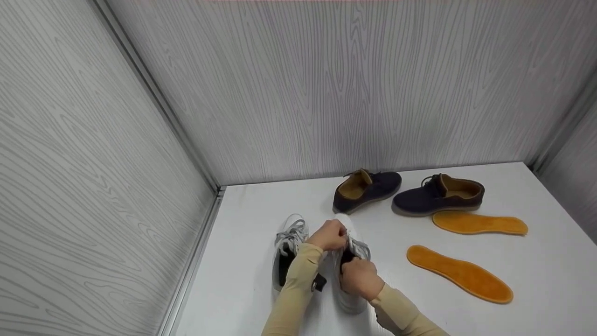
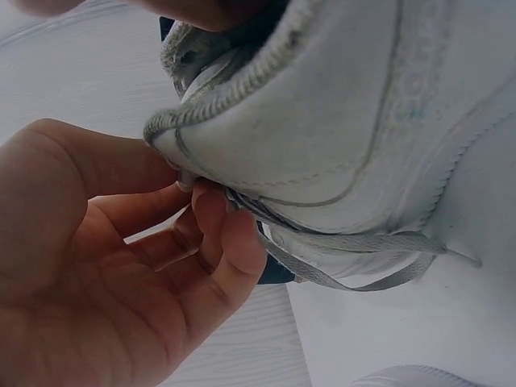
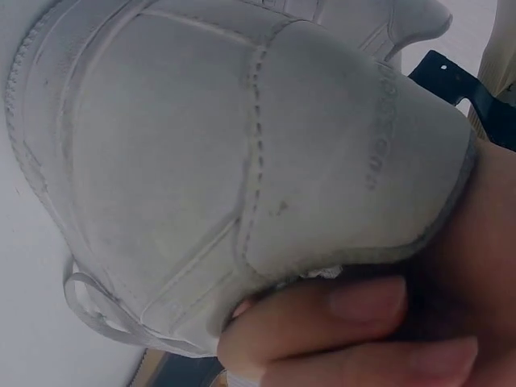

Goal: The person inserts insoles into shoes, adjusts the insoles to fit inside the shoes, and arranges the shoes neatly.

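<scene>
Two white sneakers with grey laces stand side by side on the white table. My left hand [image 1: 329, 234] pinches the edge of the right-hand sneaker [image 1: 350, 302] near its laces. In the left wrist view, the thumb and fingertips meet at the front corner of its collar, beside a loose lace [image 2: 355, 242]. My right hand [image 1: 361, 278] grips the same sneaker at its opening, its curled fingers [image 3: 322, 318] along the collar edge. How deep those fingers reach inside is hidden. The other sneaker [image 1: 277, 266] lies just left of my left wrist, its dark inside showing.
Behind the sneakers stand two dark shoes with tan linings, one left [image 1: 382, 184] and one right [image 1: 415, 200]. To the right lie two orange insoles, one farther [image 1: 478, 223] and one nearer [image 1: 461, 275]. Grey wood-patterned panels [image 1: 326, 93] border the table [image 1: 233, 280].
</scene>
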`<state>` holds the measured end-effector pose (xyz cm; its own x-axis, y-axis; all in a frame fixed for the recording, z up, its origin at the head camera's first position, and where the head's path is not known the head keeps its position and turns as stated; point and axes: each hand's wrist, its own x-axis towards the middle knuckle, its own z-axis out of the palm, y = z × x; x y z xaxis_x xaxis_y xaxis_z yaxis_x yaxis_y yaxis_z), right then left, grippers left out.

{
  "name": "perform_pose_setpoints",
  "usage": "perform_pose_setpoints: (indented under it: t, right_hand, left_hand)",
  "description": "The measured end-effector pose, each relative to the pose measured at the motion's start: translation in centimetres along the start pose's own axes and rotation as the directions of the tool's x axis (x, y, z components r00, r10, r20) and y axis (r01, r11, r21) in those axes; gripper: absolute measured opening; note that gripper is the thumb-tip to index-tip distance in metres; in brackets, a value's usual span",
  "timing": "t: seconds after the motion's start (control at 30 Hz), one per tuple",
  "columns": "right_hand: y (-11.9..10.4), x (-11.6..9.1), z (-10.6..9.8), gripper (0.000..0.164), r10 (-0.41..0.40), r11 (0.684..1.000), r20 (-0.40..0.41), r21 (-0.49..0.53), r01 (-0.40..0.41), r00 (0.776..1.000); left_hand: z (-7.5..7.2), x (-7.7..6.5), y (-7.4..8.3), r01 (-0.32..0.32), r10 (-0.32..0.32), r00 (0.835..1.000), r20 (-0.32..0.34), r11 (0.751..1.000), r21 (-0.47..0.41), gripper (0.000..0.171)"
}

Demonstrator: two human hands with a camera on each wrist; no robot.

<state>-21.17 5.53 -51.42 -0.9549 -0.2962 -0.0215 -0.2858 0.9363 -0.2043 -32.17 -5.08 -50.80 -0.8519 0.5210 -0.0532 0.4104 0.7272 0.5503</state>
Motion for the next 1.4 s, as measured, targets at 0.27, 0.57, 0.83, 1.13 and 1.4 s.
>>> perform_pose_setpoints:
  t: [0.27, 0.57, 0.83, 1.13, 1.4]
  right_hand:
    - [0.1, 0.2, -0.5, 0.017, -0.009, 0.991, 0.082, -0.132, 0.019, 0.997]
    - [0.2, 0.4, 0.7, 0.021, -0.075, 0.971, -0.031, -0.230, 0.066, 0.997]
    - [0.8, 0.6, 0.6, 0.024, -0.194, 0.965, -0.050, -0.188, 0.181, 0.980]
    - [1.7, 2.0, -1.7, 0.026, -0.140, 0.989, 0.323, 0.081, 0.120, 0.936]
    - [1.1, 0.8, -0.2, 0.015, -0.190, 0.970, -0.011, -0.158, 0.186, 0.982]
  left_hand:
    - [0.0, 0.0, -0.1, 0.012, -0.012, 1.000, -0.009, 1.000, -0.007, 0.035]
    - [0.3, 0.0, -0.5, 0.024, -0.024, 1.000, -0.014, 1.000, 0.010, 0.032]
    - [0.2, 0.1, -0.4, 0.022, -0.022, 1.000, -0.011, 1.000, -0.002, 0.034]
    - [-0.3, 0.0, 0.0, 0.015, -0.015, 0.999, -0.030, 1.000, -0.001, 0.030]
    - [0.1, 0.0, -0.4, 0.017, -0.017, 1.000, -0.013, 1.000, -0.015, 0.034]
